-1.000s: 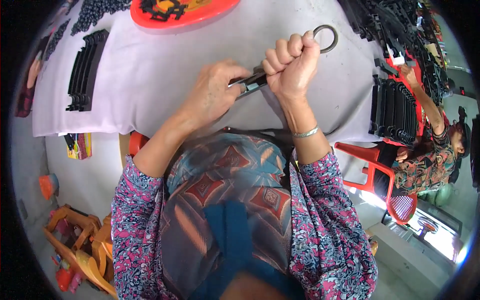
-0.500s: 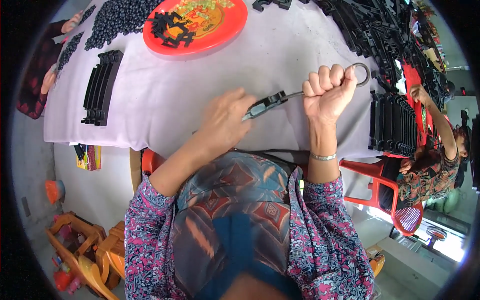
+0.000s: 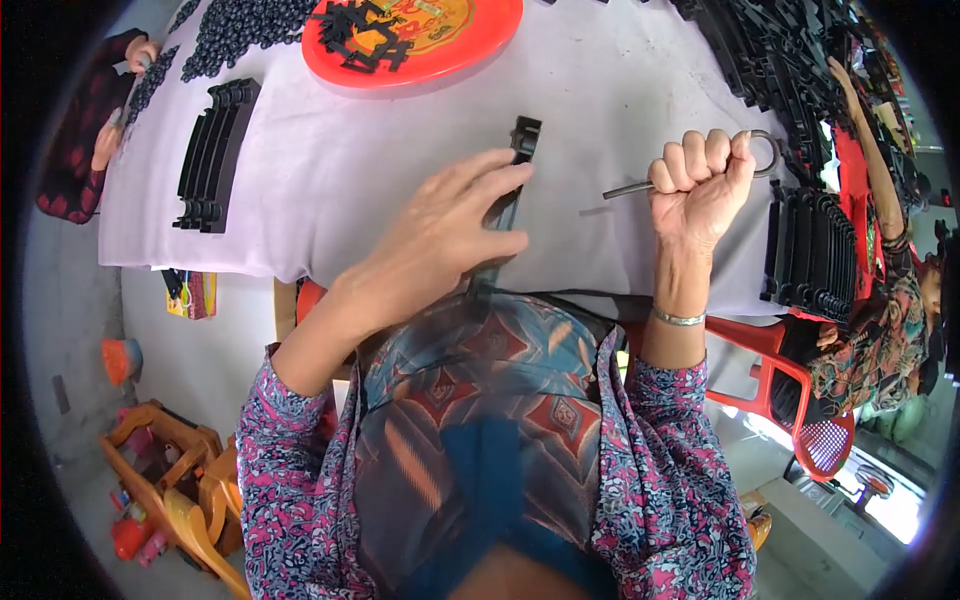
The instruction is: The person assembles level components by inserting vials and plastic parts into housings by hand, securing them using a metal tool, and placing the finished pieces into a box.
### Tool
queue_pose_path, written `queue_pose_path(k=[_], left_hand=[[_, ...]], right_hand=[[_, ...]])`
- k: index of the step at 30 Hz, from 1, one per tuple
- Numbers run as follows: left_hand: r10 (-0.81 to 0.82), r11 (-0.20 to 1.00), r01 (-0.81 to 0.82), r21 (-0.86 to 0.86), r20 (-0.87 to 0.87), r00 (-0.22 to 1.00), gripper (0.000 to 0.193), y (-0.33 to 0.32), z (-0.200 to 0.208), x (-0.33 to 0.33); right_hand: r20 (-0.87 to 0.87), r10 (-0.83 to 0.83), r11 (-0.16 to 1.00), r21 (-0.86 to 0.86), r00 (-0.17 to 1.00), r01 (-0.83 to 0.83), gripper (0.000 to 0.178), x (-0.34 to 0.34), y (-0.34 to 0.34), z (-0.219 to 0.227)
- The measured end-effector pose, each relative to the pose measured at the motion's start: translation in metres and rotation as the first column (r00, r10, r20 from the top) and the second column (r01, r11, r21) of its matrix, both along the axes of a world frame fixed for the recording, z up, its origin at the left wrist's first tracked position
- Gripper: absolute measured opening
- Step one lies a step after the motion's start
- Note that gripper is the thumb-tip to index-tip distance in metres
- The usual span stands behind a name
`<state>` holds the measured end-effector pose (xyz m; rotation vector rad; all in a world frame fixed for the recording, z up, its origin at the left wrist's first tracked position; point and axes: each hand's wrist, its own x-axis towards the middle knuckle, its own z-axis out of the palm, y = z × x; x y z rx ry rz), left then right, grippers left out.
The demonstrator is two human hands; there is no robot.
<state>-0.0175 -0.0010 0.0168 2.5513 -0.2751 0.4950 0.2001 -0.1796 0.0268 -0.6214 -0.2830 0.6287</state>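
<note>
Table: covered with a pale lilac cloth (image 3: 590, 110), it spreads before the seated person I am watching.
Co-worker: at the right, in a patterned sleeve (image 3: 885, 270), one arm extended toward the black parts.
Chair: red plastic (image 3: 765, 365), beside that co-worker.
Heap: many long black parts (image 3: 735, 60), piled at the table's far right.
Plate: round and red (image 3: 340, 80), at the far side, with small black pieces (image 3: 365, 45) on its left part.
Stack: ribbed black strips (image 3: 812, 255), at the table's right edge.
Ribbed group: black strips side by side (image 3: 215, 155), on the cloth at left.
Hands: well apart; the right hand (image 3: 700, 185) is a closed fist around a rod, while the left hand (image 3: 440, 235) lies along a strip, its grip unclear to me.
Strip: narrow, black (image 3: 527, 138), partly hidden by the left hand, between plate and torso.
Rod: thin, metal (image 3: 628, 189), ring-ended, its straight tip pointing left, apart from the strip.
</note>
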Motion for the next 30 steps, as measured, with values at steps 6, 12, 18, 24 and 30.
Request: queue_pose_path(k=[6, 12, 18, 24, 30], left_hand=[[0.125, 0.941, -0.125, -0.314, -0.018, 0.992, 0.047, 0.001, -0.013, -0.023], [0.358, 0.901, -0.386, -0.197, -0.162, 0.919, 0.072, -0.036, -0.006, -0.017], [0.374, 0.889, -0.422, -0.176, -0.252, 0.893, 0.051, -0.036, -0.003, -0.02], [0.38, 0.887, -0.432, -0.161, -0.276, 0.883, 0.052, -0.032, -0.001, -0.021], [0.308, 0.915, -0.336, -0.223, -0.151, 0.939, 0.043, -0.03, -0.011, -0.018]], right_hand=[[-0.01, 0.061, 0.998, -0.002, 0.998, -0.061, 0.051, -0.005, 0.006, -0.004], [-0.026, 0.088, 0.996, 0.025, 0.996, -0.087, 0.054, -0.028, 0.019, -0.005], [-0.003, 0.078, 0.997, -0.002, 0.997, -0.078, 0.056, -0.04, 0.032, -0.005], [0.052, 0.061, 0.992, -0.115, 0.997, -0.055, 0.058, -0.053, 0.042, -0.007], [0.042, 0.051, 0.986, -0.163, 0.998, -0.044, 0.058, -0.053, 0.045, -0.014]])
